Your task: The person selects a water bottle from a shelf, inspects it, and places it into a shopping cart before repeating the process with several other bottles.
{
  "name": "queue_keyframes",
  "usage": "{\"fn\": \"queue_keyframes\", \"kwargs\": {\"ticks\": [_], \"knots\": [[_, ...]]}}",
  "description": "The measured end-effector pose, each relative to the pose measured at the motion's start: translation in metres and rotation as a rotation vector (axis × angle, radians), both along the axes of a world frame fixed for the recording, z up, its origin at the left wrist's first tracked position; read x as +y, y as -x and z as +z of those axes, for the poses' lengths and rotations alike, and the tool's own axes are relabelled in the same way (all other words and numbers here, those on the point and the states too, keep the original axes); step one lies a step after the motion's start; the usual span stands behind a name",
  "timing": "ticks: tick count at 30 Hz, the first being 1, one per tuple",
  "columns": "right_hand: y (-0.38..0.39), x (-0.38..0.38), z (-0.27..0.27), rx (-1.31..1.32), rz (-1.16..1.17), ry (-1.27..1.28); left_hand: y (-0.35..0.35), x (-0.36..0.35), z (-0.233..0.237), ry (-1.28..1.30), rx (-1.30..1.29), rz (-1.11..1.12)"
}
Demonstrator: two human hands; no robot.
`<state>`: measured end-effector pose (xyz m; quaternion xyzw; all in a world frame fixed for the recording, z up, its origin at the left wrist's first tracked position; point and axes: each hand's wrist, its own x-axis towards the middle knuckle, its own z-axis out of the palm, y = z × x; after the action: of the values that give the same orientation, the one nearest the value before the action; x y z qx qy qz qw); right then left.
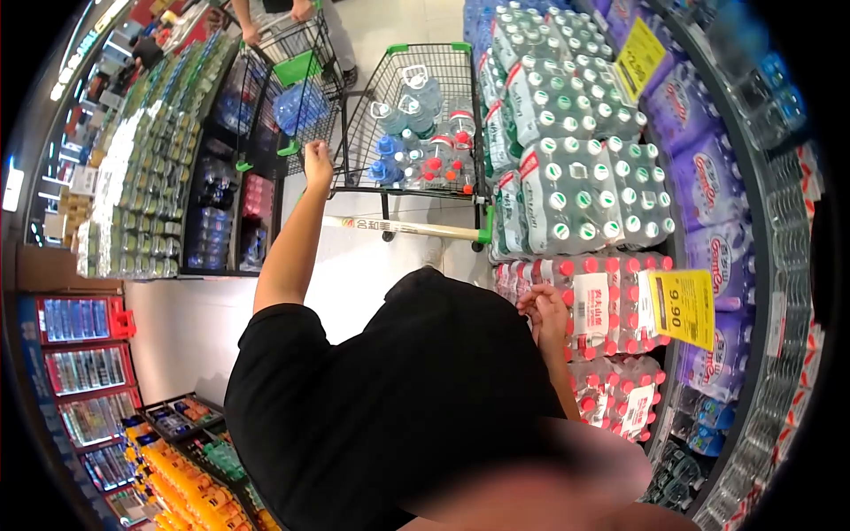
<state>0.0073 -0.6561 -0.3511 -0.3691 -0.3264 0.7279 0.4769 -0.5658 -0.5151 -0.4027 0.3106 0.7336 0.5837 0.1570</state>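
My left hand (pixel 319 165) is raised at the end of my outstretched arm, fingers curled into a loose fist. It overlaps the near left corner of a shopping cart (pixel 363 115) with green corners, above the left end of its pale handle bar (pixel 412 228). Inside that cart stand large clear water jugs (pixel 423 88) and several bottles with red or blue caps (pixel 438 159). At my right side, my right hand (pixel 547 311) has its fingers slightly bent and apart, with nothing in them. Beside it are stacked packs of red-capped water bottles (pixel 611 305).
Green-and-white-capped bottle packs (pixel 567 190) are stacked right of the cart, before purple packs (pixel 704 186) and a yellow price sign (pixel 683 308). Another person's hand (pixel 251 35) is near a second cart (pixel 297 66). Stacked cans (pixel 146 177) stand left, orange bottles (pixel 190 478) lower left.
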Motion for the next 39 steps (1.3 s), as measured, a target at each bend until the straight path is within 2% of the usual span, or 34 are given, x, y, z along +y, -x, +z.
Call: {"fn": "queue_keyframes", "kwargs": {"ticks": [3, 4, 7, 8, 10, 11, 14, 15, 16, 18, 19, 20, 22, 23, 24, 27, 30, 31, 32, 34, 35, 38, 39], "knots": [[0.023, 0.018, 0.0, -0.026, 0.037, 0.009, 0.028, -0.021, -0.021, 0.254, -0.072, -0.118], [0.032, 0.023, -0.001, -0.036, 0.044, 0.015, 0.016, -0.021, -0.012, 0.282, -0.02, -0.07], [0.058, 0.043, -0.004, -0.079, 0.038, 0.043, 0.028, -0.009, -0.03, 0.338, 0.091, -0.153], [0.068, 0.05, -0.004, -0.115, 0.032, 0.037, 0.032, -0.004, -0.035, 0.404, -0.026, -0.174], [0.09, 0.067, -0.005, -0.187, 0.018, 0.022, 0.037, 0.015, -0.04, 0.401, 0.058, -0.236], [0.102, 0.077, -0.007, -0.219, 0.019, 0.019, 0.041, 0.021, -0.043, 0.49, 0.116, -0.282], [0.126, 0.108, -0.048, -0.61, 0.065, -0.148, 0.054, 0.05, -0.061, 0.615, 0.134, -0.426], [0.143, 0.116, -0.052, -0.646, 0.037, -0.256, 0.058, 0.06, -0.073, 0.622, 0.15, -0.495], [0.155, 0.129, -0.058, -0.834, 0.044, -0.397, 0.066, 0.071, -0.093, 0.557, 0.244, -0.607], [0.178, 0.149, -0.064, -1.139, 0.068, -0.71, 0.065, 0.09, -0.124, 0.567, -0.023, -0.696], [0.191, 0.154, -0.064, -1.186, 0.101, -0.679, 0.065, 0.096, -0.133, 0.657, -0.007, -0.779], [0.198, 0.157, -0.074, -1.258, 0.13, -0.718, 0.063, 0.101, -0.143, 0.701, 0.082, -0.839], [0.208, 0.164, -0.102, -1.401, 0.194, -0.796, 0.069, 0.11, -0.212, 0.713, 0.442, -0.962], [0.217, 0.165, -0.093, -1.468, 0.313, -0.706, 0.069, 0.116, -0.23, 0.886, 0.431, -1.061], [0.225, 0.167, -0.09, -1.501, 0.313, -0.758, 0.066, 0.121, -0.24, 0.999, 0.432, -1.121], [0.23, 0.172, -0.085, -1.52, 0.32, -0.648, 0.051, 0.123, -0.272, 1.262, 0.455, -1.177], [0.231, 0.172, -0.084, -1.532, 0.308, -0.558, 0.036, 0.126, -0.303, 1.377, 0.511, -1.164], [0.232, 0.174, -0.082, -1.532, 0.31, -0.544, 0.03, 0.121, -0.328, 1.26, 0.587, -1.026], [0.234, 0.176, -0.082, -1.531, 0.311, -0.531, 0.026, 0.127, -0.354, 1.313, 0.66, -1.055], [0.235, 0.175, -0.085, -1.566, 0.313, -0.502, 0.003, 0.146, -0.346, 1.418, 0.805, -1.148], [0.237, 0.18, -0.081, -1.569, 0.314, -0.522, -0.005, 0.146, -0.351, 1.343, 0.95, -1.072], [0.238, 0.183, -0.082, -1.56, 0.312, -0.502, -0.019, 0.158, -0.366, 1.217, 1.155, -1.377], [0.238, 0.184, -0.081, -1.568, 0.318, -0.488, -0.027, 0.163, -0.374, 1.359, 1.165, -1.361]]}}
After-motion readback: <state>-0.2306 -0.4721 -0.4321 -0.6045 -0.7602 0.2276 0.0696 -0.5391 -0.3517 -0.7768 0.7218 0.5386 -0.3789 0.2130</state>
